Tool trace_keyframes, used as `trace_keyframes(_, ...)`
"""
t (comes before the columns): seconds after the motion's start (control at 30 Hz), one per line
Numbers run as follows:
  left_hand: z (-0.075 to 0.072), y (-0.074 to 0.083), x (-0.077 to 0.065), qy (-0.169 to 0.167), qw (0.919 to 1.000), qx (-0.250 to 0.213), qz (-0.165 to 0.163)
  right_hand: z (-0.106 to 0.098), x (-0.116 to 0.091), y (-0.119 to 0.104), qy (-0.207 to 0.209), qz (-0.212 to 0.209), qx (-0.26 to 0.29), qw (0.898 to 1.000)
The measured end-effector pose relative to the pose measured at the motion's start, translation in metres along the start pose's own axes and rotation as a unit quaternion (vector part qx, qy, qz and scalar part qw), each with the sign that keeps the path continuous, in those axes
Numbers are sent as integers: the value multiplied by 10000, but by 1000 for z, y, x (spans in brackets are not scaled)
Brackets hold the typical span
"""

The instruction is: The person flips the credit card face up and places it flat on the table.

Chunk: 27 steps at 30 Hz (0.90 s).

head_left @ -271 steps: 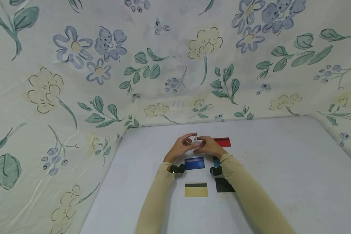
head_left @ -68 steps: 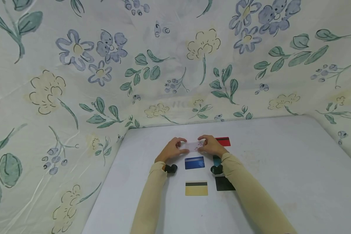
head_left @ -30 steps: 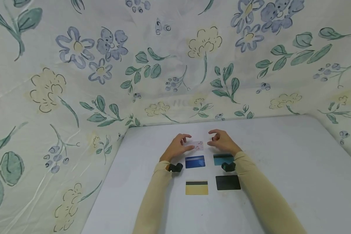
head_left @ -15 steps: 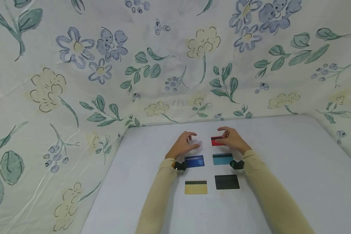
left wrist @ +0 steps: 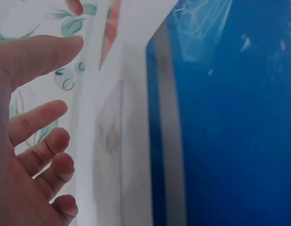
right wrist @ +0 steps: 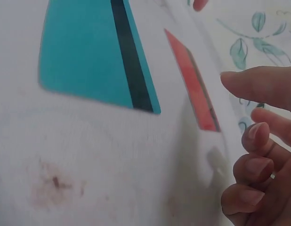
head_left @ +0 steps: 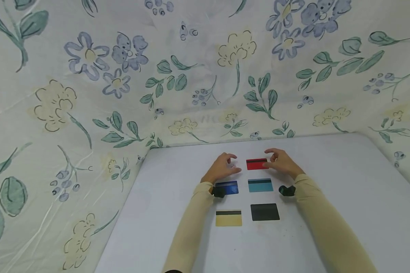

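Well, from my seat I make out six thin, flat cards with rounded corners, ringed like a dial on the smooth white table (head_left: 328,189).

The red card (head_left: 256,164), dark-striped, lies at one o'clock. My right hand (head_left: 283,162) hovers at its three o'clock end, fingers loosely curled and parted from the thumb, pinching nothing; the right wrist view shows a gap to the card.

At eleven o'clock lies the pale card (left wrist: 108,160), filmy with a faint reddish print, mostly hidden in the head view behind my left hand (head_left: 221,167), whose fingers bend softly, spread from the thumb.

The glossy blue card (head_left: 231,188) sits at nine, the striped teal card (head_left: 260,186) near three, the plain black card (head_left: 265,212) near five, the striped yellow card (head_left: 228,220) at seven. Behind, at twelve, hangs creased flowered sheeting (head_left: 208,121).
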<state>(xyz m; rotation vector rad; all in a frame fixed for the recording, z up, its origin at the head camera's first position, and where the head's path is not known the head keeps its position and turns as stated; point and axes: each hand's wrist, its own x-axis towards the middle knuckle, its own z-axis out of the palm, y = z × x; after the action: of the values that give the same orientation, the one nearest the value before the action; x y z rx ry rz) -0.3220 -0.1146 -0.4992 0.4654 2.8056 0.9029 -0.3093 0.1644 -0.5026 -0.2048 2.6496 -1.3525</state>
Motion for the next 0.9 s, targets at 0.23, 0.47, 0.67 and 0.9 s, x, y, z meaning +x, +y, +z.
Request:
trace_keyframes(0.23,9,6,6,2,9991,425,56,-6,1,7,-103,238,-29,9997)
trace_keyframes(0.47,10,15,8,-40,9983,549,178,-7,4,14,-182,398,-68,9990)
trace_keyframes(0.67,17,17,17,27,9965,821,162,-7,9,17,-254,381,-141,9988)
trace_keyframes(0.9,23,19,27,55,9925,1220,93,-9,14,19,-323,318,-297,9985)
